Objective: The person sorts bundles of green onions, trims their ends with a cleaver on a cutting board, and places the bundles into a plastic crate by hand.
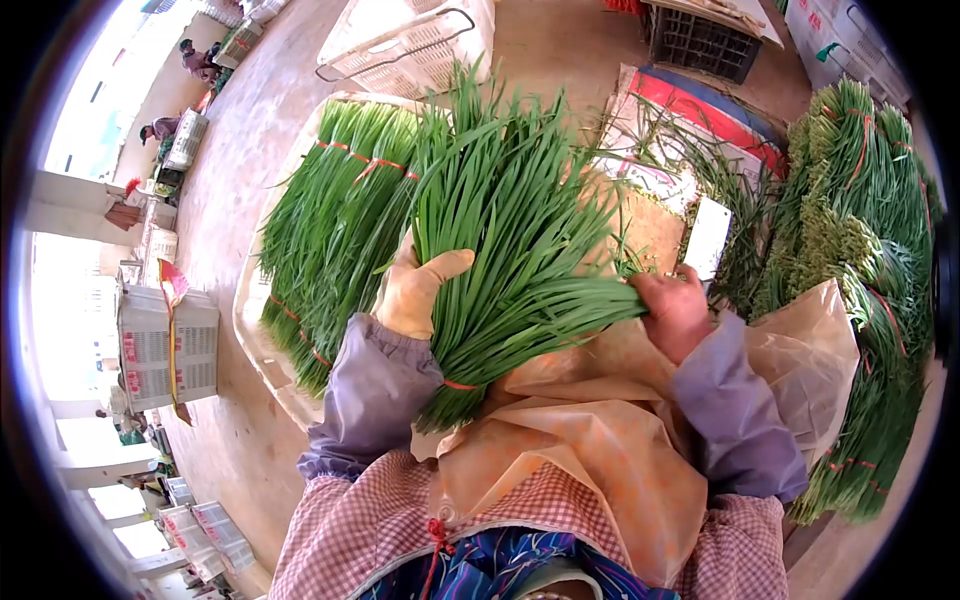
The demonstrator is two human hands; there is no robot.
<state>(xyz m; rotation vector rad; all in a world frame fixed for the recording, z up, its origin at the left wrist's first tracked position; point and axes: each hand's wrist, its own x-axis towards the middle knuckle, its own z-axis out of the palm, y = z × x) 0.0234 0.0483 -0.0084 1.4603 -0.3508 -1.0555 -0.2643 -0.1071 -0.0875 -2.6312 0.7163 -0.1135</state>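
My left hand (415, 292), in a pale yellow glove, is wrapped round a large loose bunch of green garlic chives (505, 200) in front of my apron. A red band (460, 385) circles the bunch near its lower end, and the leaves fan out upward and to the right. My bare right hand (677, 312) pinches the tips of some leaves that stretch out to the right. Left of the bunch, banded bundles of chives (345, 210) lie side by side in a white crate (250, 300).
More banded chives (850, 190) are piled at the right. Ahead lie loose leaf scraps (735, 190), a white card (708, 238) and a brown board (650, 230). A white basket (420, 45) and a black crate (700, 45) stand beyond. Other people (160, 128) sit at the far left.
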